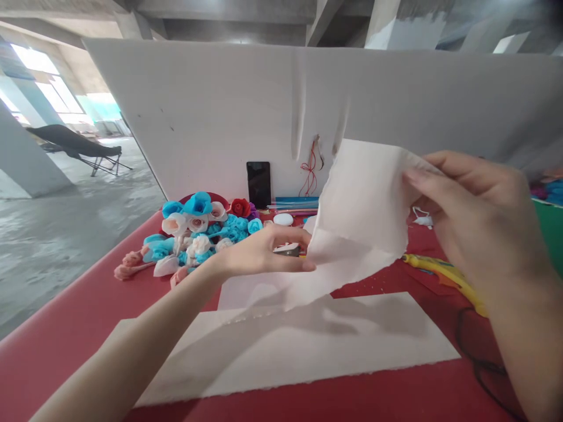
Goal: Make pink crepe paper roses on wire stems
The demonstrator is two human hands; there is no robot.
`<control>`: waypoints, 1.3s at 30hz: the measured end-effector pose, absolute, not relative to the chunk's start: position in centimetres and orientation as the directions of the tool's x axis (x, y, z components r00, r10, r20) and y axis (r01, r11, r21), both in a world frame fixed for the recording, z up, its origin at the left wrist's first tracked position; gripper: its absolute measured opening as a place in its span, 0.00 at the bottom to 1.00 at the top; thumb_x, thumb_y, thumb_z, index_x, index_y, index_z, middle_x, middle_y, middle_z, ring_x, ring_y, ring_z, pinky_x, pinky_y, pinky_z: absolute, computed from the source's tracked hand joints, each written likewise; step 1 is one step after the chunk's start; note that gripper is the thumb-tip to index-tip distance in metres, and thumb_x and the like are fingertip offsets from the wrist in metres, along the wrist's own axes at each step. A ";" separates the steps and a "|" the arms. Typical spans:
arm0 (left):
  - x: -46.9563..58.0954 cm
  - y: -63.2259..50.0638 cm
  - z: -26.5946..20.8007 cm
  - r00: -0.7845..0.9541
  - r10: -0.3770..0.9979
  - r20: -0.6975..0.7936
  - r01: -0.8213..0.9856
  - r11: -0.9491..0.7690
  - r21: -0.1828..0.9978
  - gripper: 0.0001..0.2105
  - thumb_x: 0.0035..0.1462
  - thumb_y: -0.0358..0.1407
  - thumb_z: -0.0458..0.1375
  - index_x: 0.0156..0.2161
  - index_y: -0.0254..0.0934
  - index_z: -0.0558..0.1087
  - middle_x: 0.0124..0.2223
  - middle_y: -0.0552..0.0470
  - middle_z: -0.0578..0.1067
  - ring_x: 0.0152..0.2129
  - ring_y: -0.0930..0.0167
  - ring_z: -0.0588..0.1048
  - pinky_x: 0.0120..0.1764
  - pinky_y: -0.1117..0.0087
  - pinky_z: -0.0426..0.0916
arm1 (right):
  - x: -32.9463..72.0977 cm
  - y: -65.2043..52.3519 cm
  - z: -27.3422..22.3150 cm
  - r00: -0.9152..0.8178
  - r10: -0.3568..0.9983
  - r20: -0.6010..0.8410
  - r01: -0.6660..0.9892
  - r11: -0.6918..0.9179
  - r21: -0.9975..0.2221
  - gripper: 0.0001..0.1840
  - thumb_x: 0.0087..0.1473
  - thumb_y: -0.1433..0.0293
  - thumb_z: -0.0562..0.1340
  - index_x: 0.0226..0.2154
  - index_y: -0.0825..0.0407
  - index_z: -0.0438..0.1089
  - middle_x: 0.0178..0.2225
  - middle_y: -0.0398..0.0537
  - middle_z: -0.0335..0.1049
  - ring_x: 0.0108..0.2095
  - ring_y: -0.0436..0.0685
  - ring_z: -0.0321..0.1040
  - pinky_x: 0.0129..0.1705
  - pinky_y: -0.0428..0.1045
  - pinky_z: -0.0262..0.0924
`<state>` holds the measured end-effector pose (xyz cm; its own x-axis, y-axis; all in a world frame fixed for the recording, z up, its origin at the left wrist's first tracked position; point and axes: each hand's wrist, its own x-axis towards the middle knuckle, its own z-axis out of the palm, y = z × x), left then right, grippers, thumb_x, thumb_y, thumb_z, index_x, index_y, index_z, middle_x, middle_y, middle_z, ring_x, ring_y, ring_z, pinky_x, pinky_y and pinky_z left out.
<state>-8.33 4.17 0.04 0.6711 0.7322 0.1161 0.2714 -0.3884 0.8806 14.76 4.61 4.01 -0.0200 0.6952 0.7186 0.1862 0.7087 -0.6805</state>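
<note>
A curled white paper sheet (363, 199) with rough torn edges hangs from my right hand (475, 205), pinched between the thumb and fingers at its upper right. My left hand (272, 249) is at the sheet's left edge, thumb and fingers apart; whether the fingertips touch the paper I cannot tell. Through the gap between them shows a small grey and white object (288, 250), partly hidden. Below both hands a long white paper strip (299, 351) lies flat on the red table (334, 398). The hanging sheet's lower end comes down close to that strip.
Blue, white and pink paper flowers (197, 234) are heaped at the left. A black phone (259, 184) leans on a white board (197, 117), near blue sticks (294, 203) and red string (310, 170). At right lie a yellow glue gun (448, 278) and black cord (479, 363).
</note>
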 end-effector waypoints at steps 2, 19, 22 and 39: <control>-7.9 4.4 -0.6 0.664 0.743 0.084 0.323 -0.387 0.864 0.09 0.51 0.39 0.58 0.37 0.38 0.72 0.44 0.51 0.71 0.43 0.66 0.69 0.46 0.67 0.62 | 15.2 5.2 4.0 -0.018 0.710 0.704 0.133 0.700 -0.702 0.06 0.50 0.70 0.60 0.24 0.52 0.71 0.19 0.41 0.60 0.22 0.48 0.58 0.21 0.44 0.52; -8.4 5.6 -5.4 0.650 0.758 -0.050 0.393 -0.280 0.876 0.09 0.52 0.38 0.57 0.39 0.39 0.69 0.50 0.48 0.69 0.49 0.66 0.66 0.49 0.65 0.61 | 17.7 8.0 4.5 -0.005 0.846 0.532 -0.105 0.529 -0.842 0.08 0.49 0.72 0.58 0.21 0.54 0.68 0.20 0.44 0.58 0.22 0.48 0.57 0.19 0.44 0.49; -7.9 5.7 -6.0 0.630 0.775 -0.046 0.386 -0.261 0.885 0.21 0.51 0.34 0.58 0.51 0.40 0.63 0.56 0.45 0.64 0.52 0.65 0.64 0.50 0.63 0.61 | 17.6 7.6 4.7 -0.109 0.871 0.478 -0.157 0.460 -0.874 0.10 0.50 0.71 0.55 0.21 0.54 0.66 0.20 0.44 0.57 0.21 0.49 0.56 0.20 0.45 0.49; -3.6 8.4 -4.3 0.676 0.722 -0.148 0.527 -0.333 0.782 0.17 0.41 0.41 0.63 0.39 0.38 0.75 0.39 0.50 0.76 0.38 0.62 0.72 0.40 0.66 0.64 | 18.1 6.3 5.6 -0.046 0.855 0.517 -0.336 0.474 -0.814 0.10 0.51 0.71 0.54 0.26 0.51 0.71 0.28 0.44 0.69 0.34 0.55 0.67 0.34 0.50 0.61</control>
